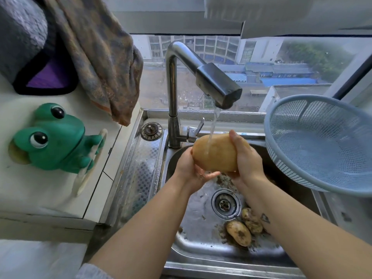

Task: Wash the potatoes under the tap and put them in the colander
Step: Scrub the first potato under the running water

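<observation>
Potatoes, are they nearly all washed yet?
Not yet. The colander is empty, so none is finished. One potato, looking clean, is under the running tap, held by the left hand and right hand. Two muddy potatoes wait in the sink by the drain.

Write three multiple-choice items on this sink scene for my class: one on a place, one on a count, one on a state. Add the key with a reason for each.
1. Where is the colander?
A. Right of the sink
B. On the left counter
C. Hanging on the wall

2. How many muddy potatoes show in the basin?
A. One
B. Two
C. Five

3. The tap is:
A. Off
B. Running
C. Wrapped in cloth

Key:
1 A, it sits at the sink's right edge.
2 B, two lie beside the drain.
3 B, water streams onto the held potato, gripped by the left hand and right hand.
</observation>
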A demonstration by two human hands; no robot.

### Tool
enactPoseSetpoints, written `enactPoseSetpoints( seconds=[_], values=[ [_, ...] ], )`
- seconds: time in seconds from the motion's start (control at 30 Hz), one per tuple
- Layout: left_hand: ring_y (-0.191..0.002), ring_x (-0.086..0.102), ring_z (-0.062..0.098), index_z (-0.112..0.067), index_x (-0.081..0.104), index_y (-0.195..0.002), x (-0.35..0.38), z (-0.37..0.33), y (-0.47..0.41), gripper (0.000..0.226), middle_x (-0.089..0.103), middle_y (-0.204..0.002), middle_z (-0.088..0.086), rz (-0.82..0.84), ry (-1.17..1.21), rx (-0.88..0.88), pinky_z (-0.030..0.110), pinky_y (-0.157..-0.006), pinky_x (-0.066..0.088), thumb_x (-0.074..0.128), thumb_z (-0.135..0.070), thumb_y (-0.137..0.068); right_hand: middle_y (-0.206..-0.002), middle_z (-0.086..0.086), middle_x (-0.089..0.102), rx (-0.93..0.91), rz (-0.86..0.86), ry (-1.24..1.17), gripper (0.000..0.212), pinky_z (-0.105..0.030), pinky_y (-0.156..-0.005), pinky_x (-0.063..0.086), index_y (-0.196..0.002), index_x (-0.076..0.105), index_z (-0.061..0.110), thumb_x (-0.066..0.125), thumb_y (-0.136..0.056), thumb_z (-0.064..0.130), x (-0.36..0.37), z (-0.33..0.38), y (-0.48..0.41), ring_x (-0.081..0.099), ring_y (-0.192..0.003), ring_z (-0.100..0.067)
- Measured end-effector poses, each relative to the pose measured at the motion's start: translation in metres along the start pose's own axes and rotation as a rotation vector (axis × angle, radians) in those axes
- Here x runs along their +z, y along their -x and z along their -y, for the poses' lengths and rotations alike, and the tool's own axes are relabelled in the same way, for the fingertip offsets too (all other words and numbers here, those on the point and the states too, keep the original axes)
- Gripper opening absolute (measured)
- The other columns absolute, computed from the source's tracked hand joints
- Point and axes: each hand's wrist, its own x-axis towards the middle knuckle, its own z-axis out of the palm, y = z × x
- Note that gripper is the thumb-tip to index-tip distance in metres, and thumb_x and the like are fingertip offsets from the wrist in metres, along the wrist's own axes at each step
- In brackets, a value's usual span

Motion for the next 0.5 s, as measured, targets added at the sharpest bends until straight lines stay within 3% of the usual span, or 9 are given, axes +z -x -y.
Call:
enactPoseSetpoints(
  seconds=[0.07, 0.17, 0.23, 0.33, 0.5],
  values=[
    [-0.092, 0.069, 0.027, -0.006, 0.071, -0.102, 0.003, -0.004, 0.003, 0.042, 0.071, -0.103, 0.014, 0.071, 0.042, -0.040, 0.044, -0.080, 0.054, 0.038, -0.034, -0.098, -0.104, -0.015, 0.070, 0.203, 0.023, -0.079, 0.059, -0.049, -0.076, 0.059, -0.109, 0.063, 0.011, 0.081, -0.068, 0.049, -0.003, 0.000, -0.003, 0.070, -0.091, -0.032],
    [-0.103, 0.063, 0.028, -0.011, 0.062, -0.118, 0.011, 0.002, 0.003, 0.043, 0.066, -0.116, 0.016, 0.064, 0.056, 0.042, 0.043, -0.091, 0.050, 0.039, -0.041, -0.098, -0.106, -0.017, 0.068, 0.393, 0.027, -0.183, 0.068, -0.043, -0.064, 0.059, -0.113, 0.059, 0.011, 0.081, -0.066, 0.054, -0.006, -0.004, -0.002, 0.069, -0.089, -0.033],
    [-0.104, 0.063, 0.029, -0.013, 0.059, -0.120, 0.010, 0.014, 0.003, 0.046, 0.065, -0.117, 0.018, 0.007, -0.052, 0.205, 0.045, -0.088, 0.053, 0.043, -0.049, -0.098, -0.106, -0.019, 0.066, 0.457, -0.003, -0.234, 0.068, -0.041, -0.060, 0.058, -0.113, 0.056, 0.010, 0.079, -0.068, 0.055, -0.006, -0.005, 0.001, 0.068, -0.088, -0.034],
    [-0.115, 0.060, 0.032, -0.014, 0.043, -0.137, 0.001, 0.027, 0.009, 0.076, 0.057, -0.129, 0.018, 0.042, -0.238, 0.373, 0.045, -0.089, 0.055, 0.067, -0.052, -0.077, -0.106, -0.019, 0.063, 0.498, -0.030, -0.251, 0.062, -0.045, -0.067, 0.059, -0.105, 0.053, 0.010, 0.078, -0.070, 0.055, -0.007, -0.006, 0.006, 0.065, -0.090, -0.035],
    [-0.117, 0.059, 0.031, -0.023, 0.040, -0.135, -0.008, 0.027, 0.013, 0.100, 0.053, -0.131, 0.015, 0.179, -0.391, 0.385, 0.047, -0.094, 0.053, 0.088, -0.055, -0.053, -0.104, -0.020, 0.061, 0.543, -0.037, -0.260, 0.059, -0.044, -0.071, 0.059, -0.100, 0.052, 0.009, 0.076, -0.072, 0.055, -0.010, -0.009, 0.012, 0.064, -0.090, -0.035]
  ],
)
